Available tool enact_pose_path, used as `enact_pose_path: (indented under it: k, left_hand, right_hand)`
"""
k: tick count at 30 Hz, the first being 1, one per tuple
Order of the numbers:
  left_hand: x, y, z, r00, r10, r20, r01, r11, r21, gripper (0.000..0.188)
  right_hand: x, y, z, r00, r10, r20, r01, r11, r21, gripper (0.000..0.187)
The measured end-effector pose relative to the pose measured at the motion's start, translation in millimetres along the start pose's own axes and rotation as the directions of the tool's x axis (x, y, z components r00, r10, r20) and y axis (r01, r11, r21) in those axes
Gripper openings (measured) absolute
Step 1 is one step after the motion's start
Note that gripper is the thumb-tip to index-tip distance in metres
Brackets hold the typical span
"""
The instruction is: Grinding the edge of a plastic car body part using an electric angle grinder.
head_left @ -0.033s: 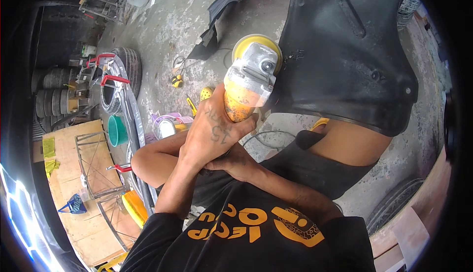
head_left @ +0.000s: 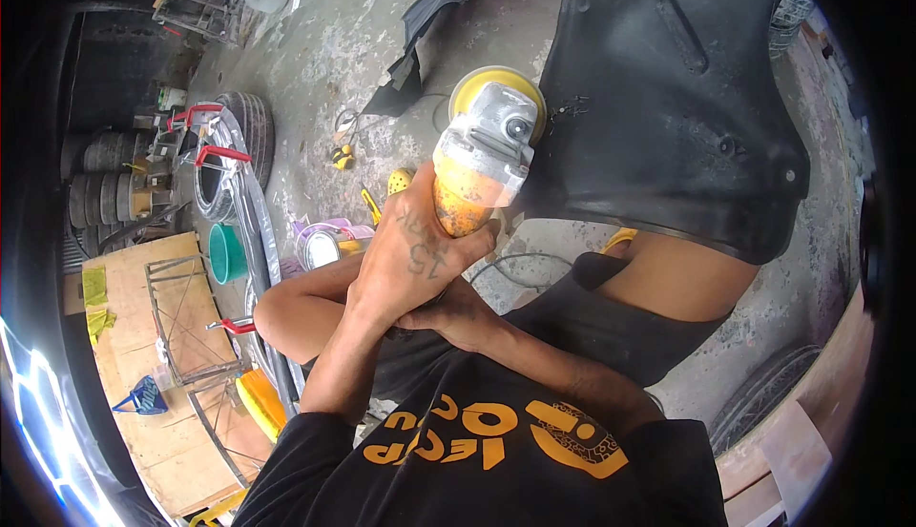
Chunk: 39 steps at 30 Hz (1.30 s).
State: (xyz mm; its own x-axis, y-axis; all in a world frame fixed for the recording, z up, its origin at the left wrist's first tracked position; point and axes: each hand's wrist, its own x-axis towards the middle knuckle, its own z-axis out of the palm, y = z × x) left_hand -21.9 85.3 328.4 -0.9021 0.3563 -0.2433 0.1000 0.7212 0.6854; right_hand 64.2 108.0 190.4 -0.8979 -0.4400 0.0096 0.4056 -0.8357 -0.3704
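I hold the orange angle grinder (head_left: pixel 477 169) with my left hand (head_left: pixel 415 260) clamped around its body; my right hand (head_left: pixel 448 312) rests closed under the left wrist. The grinder's long axis points away from me, its yellow disc (head_left: pixel 468 88) at the far end, touching or just beside the black plastic panel (head_left: pixel 668 98) edge.

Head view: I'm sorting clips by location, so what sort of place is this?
Probably a vehicle repair or body workshop. The left hand grips an orange angle grinder against a large black plastic body panel; stacked tyres stand beside the stained concrete floor.
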Motion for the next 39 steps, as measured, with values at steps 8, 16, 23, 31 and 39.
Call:
enact_pose_path:
  k: [8,16,23,31,39]
  left_hand:
    - [0,1,0,1.0,0.024,-0.014,-0.025,1.0,-0.007,0.05]
    - [1,0,1,0.999,0.03,-0.016,-0.029,0.999,0.023,0.051]
    - [2,0,1,1.0,0.029,-0.008,-0.029,0.999,0.033,0.052]
    - [2,0,1,1.0,0.025,-0.007,-0.025,0.999,0.036,0.051]
    - [3,0,2,1.0,0.016,-0.002,-0.016,0.999,0.034,0.052]
  right_hand:
    - [-1,-5,4,1.0,0.016,0.012,-0.017,0.999,0.029,0.066]
    - [-1,-1,2,1.0,0.0,-0.003,0.0,1.0,0.01,0.065]
    - [0,3,0,0.998,-0.055,-0.007,0.055,0.998,0.019,0.063]
    - [-4,5,-1,0.998,-0.02,-0.066,0.016,0.998,-0.059,0.058]
    - [-6,8,1,0.991,-0.051,-0.123,0.044,0.998,-0.053,0.055]
